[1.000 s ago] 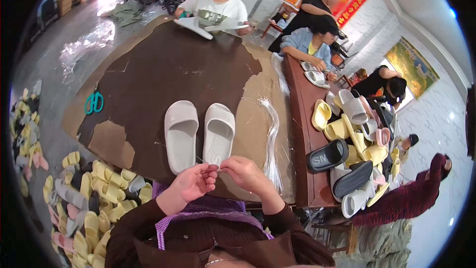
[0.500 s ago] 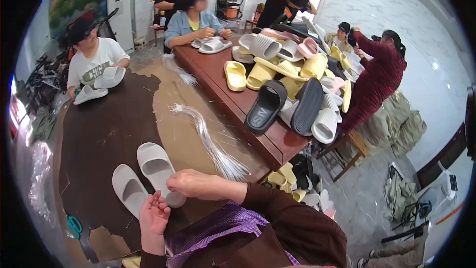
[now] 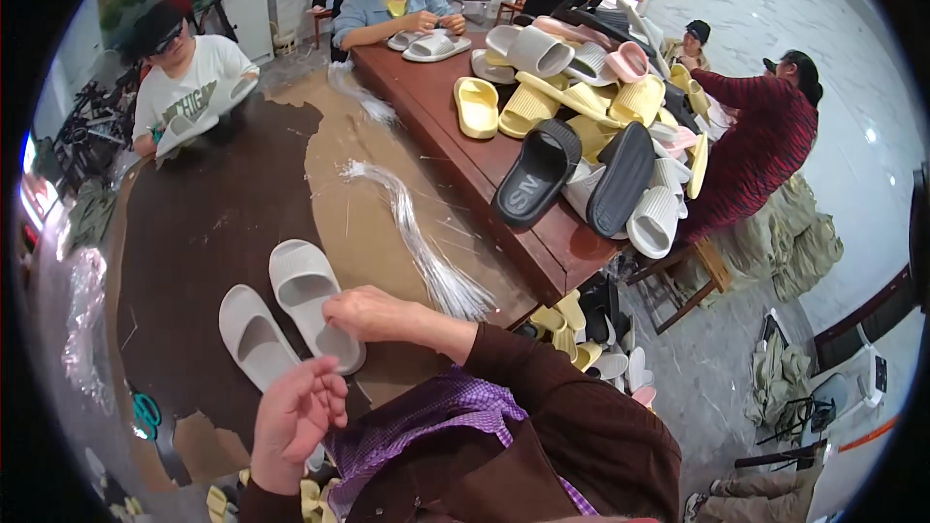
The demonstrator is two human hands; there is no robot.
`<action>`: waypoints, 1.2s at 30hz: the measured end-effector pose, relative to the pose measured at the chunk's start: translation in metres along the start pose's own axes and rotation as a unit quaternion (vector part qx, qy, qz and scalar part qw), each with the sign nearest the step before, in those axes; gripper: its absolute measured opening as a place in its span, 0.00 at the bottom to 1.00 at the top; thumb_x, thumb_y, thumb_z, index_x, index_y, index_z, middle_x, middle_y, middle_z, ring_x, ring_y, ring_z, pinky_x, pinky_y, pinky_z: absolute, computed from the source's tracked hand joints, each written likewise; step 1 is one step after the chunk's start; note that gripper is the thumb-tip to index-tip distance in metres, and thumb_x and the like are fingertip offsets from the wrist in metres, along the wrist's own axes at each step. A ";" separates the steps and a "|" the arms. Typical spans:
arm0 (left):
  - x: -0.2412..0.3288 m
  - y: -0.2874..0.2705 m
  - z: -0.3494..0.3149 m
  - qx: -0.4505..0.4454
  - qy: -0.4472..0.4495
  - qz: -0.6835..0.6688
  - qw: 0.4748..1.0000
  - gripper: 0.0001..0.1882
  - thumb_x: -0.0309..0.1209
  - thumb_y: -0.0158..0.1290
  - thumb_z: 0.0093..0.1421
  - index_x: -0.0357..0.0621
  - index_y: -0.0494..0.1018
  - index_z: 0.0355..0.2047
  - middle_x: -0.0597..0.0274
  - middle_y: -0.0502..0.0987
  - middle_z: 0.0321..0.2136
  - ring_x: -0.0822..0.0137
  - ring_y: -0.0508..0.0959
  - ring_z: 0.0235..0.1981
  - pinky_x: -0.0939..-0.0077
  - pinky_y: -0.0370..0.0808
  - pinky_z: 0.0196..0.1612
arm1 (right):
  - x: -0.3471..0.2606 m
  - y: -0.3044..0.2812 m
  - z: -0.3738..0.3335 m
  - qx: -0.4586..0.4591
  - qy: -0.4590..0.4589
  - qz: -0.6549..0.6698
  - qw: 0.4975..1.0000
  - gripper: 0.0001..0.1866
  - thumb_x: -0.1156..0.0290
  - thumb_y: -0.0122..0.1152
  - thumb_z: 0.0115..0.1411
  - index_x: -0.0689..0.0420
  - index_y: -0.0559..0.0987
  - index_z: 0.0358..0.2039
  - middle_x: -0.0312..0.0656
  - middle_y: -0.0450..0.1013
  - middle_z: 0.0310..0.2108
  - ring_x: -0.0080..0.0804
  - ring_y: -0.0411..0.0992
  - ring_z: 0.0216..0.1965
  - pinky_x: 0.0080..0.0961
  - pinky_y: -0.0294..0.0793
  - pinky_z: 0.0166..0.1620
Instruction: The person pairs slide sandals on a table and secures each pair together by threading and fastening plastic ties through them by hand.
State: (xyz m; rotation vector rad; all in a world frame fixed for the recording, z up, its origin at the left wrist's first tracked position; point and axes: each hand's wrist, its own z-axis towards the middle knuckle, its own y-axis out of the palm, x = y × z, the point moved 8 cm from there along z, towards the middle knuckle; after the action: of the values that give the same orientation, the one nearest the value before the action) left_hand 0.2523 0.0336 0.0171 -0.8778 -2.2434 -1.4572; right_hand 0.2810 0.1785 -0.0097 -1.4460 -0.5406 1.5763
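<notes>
A pair of light grey slide slippers lies side by side on the dark brown tabletop (image 3: 223, 223). My right hand (image 3: 366, 314) is over the heel part of the right slipper (image 3: 298, 271), its thumb and fingers pinched together; whatever lies between them is too small to make out. My left hand (image 3: 298, 409) is raised by the heel end of the left slipper (image 3: 250, 329), palm turned inward, fingers loosely bent and apart with nothing seen in them. It hides that slipper's heel.
A bundle of clear plastic ties (image 3: 412, 232) lies beyond my hands, with teal-handled scissors (image 3: 145, 415) at the left edge. On the red-brown table (image 3: 426, 126) yellow, black, grey and pink slippers are heaped. A person (image 3: 189, 77) handles grey slippers across from me; several others work around.
My left hand has lifted off the left slipper's heel and come nearer to me. The right hand stays pinched at the right slipper. The view has shifted, and the person across has raised the grey slippers.
</notes>
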 end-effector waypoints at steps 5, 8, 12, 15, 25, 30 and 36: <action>0.075 0.115 -0.024 -0.169 0.236 0.147 0.946 0.30 0.35 0.54 0.54 0.37 0.60 0.55 0.50 0.73 0.36 0.65 0.76 0.30 0.70 0.76 0.33 | 0.021 0.008 0.000 0.038 -0.052 0.012 0.998 0.06 0.70 0.51 0.54 0.57 0.73 0.29 0.50 0.73 0.30 0.49 0.72 0.34 0.43 0.70 0.35; 0.113 0.181 -0.061 -0.235 0.382 0.228 0.864 0.51 0.50 0.60 0.48 0.41 0.45 0.63 0.45 0.72 0.35 0.60 0.76 0.31 0.69 0.77 0.34 | 0.017 0.000 0.006 0.013 -0.035 0.018 0.999 0.07 0.69 0.50 0.54 0.58 0.73 0.30 0.51 0.73 0.31 0.50 0.72 0.34 0.43 0.70 0.35; 0.137 0.156 -0.084 -0.208 0.495 0.255 0.804 0.54 0.51 0.61 0.47 0.40 0.41 0.64 0.41 0.72 0.38 0.58 0.77 0.32 0.67 0.76 0.36 | 0.003 -0.002 0.011 0.057 -0.065 0.055 0.995 0.06 0.72 0.51 0.55 0.58 0.73 0.32 0.51 0.73 0.31 0.51 0.72 0.34 0.41 0.71 0.36; 0.153 0.140 -0.102 -0.150 0.565 0.279 0.762 0.53 0.49 0.60 0.48 0.40 0.42 0.64 0.41 0.72 0.38 0.59 0.77 0.32 0.69 0.76 0.36 | -0.012 -0.014 0.010 0.104 -0.096 0.035 0.989 0.05 0.75 0.53 0.53 0.58 0.75 0.32 0.50 0.73 0.29 0.49 0.73 0.32 0.39 0.72 0.34; 0.199 0.128 -0.127 -0.020 0.679 0.351 0.644 0.47 0.45 0.59 0.50 0.37 0.46 0.62 0.43 0.72 0.38 0.61 0.77 0.32 0.73 0.75 0.35 | -0.004 -0.011 -0.011 0.086 -0.022 0.039 0.995 0.07 0.78 0.55 0.52 0.58 0.74 0.34 0.50 0.72 0.32 0.51 0.72 0.34 0.38 0.72 0.36; 0.186 0.114 -0.098 -0.003 0.614 0.370 0.698 0.45 0.43 0.58 0.51 0.36 0.48 0.61 0.44 0.72 0.37 0.63 0.77 0.31 0.76 0.75 0.34 | 0.016 -0.024 0.002 0.108 -0.015 0.032 0.993 0.06 0.77 0.54 0.53 0.58 0.74 0.33 0.50 0.73 0.31 0.50 0.72 0.33 0.38 0.72 0.35; 0.200 0.168 -0.088 0.035 0.586 0.403 0.703 0.41 0.40 0.57 0.52 0.35 0.51 0.60 0.46 0.73 0.37 0.65 0.77 0.31 0.78 0.75 0.33 | 0.011 -0.042 0.006 0.145 -0.040 0.150 0.977 0.05 0.78 0.54 0.54 0.58 0.73 0.33 0.49 0.72 0.30 0.48 0.73 0.31 0.37 0.73 0.34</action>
State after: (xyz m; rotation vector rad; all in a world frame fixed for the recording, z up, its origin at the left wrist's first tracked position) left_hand 0.2044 0.0667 0.2863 -0.4910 -0.7558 -0.9609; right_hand 0.2901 0.2098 0.0198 -1.2867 -0.1286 1.8695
